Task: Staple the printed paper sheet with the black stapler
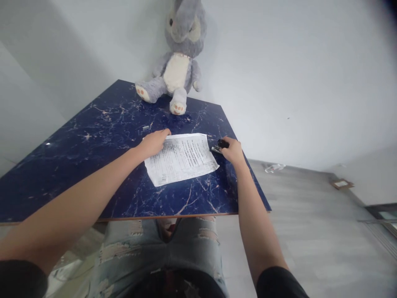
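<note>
A printed, slightly creased sheet of paper (186,159) lies on the blue marbled table. My left hand (155,142) is closed on its upper left edge, the fingertips curled at the top margin. Just off the sheet's right edge, my right hand (232,150) grips a small black stapler (222,143) with a metallic lower part. The stapler's front end points left toward the paper, and the hand hides part of its body. Beyond my left hand sits a small metallic strip (145,127), possibly staples; it is too small to be sure.
A grey plush toy (176,74) sits at the table's far edge against the white wall. The blue table (77,165) ends close to my right forearm. On the floor to the right are a clear plastic wrapper (275,167) and a brown cardboard box (341,184).
</note>
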Available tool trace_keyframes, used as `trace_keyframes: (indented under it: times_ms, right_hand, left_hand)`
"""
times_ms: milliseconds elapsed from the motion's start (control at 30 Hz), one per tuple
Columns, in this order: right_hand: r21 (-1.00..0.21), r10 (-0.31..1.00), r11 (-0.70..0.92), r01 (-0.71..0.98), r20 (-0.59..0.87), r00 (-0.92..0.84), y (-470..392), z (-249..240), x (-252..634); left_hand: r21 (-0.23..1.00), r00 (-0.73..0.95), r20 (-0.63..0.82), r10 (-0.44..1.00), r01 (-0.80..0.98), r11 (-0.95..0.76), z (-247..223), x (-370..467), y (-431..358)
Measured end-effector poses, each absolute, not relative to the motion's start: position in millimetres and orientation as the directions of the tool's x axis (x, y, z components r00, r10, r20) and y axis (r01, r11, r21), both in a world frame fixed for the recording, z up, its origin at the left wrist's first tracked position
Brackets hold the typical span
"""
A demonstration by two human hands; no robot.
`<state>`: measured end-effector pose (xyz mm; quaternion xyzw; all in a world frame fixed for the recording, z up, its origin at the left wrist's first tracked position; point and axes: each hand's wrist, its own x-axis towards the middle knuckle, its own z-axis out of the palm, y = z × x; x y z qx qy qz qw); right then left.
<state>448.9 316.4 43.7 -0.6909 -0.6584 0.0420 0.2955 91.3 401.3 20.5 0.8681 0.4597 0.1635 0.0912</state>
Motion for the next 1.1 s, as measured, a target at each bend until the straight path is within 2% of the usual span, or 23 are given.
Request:
trace_keyframes:
  times_ms: [133,233,367,500,733,1000,1100]
  right_hand:
    - [-0.439,0.949,0.139,0.888,0.316,0.008,313.3,47.3,442.3]
    - [-0.413,0.947,0.138,0.900,0.322,0.002,311.0,49.8,440.4]
    - [-0.358,0.938,0.108,0.928,0.345,0.023,310.3,50.0,439.2]
    - [-0.368,0.938,0.184,0.911,0.342,-0.052,310.8,47.5,438.4]
    - [-0.449,0.922,0.322,0.833,0.349,-0.168,307.3,51.1,428.6]
    - [-0.373,0.931,0.335,0.865,0.274,-0.243,303.4,55.7,421.1]
    - [-0.412,0.931,0.341,0.845,0.269,-0.245,302.9,56.4,420.7]
  left_hand:
    - [0.334,0.495,0.240,0.835,0.766,-0.550,20.2,94.5,400.3]
    - [0.338,0.469,0.261,0.844,0.774,-0.535,21.9,93.4,403.0]
    - [0.422,0.397,0.319,0.861,0.753,-0.504,23.5,88.4,409.0]
    - [0.462,0.346,0.359,0.867,0.741,-0.487,21.3,85.7,414.4]
    - [0.440,0.346,0.332,0.877,0.766,-0.469,16.6,85.4,417.2]
    - [0.471,0.339,0.308,0.889,0.758,-0.452,16.6,84.4,418.5]
    - [0.462,0.367,0.294,0.883,0.754,-0.467,17.7,84.3,418.2]
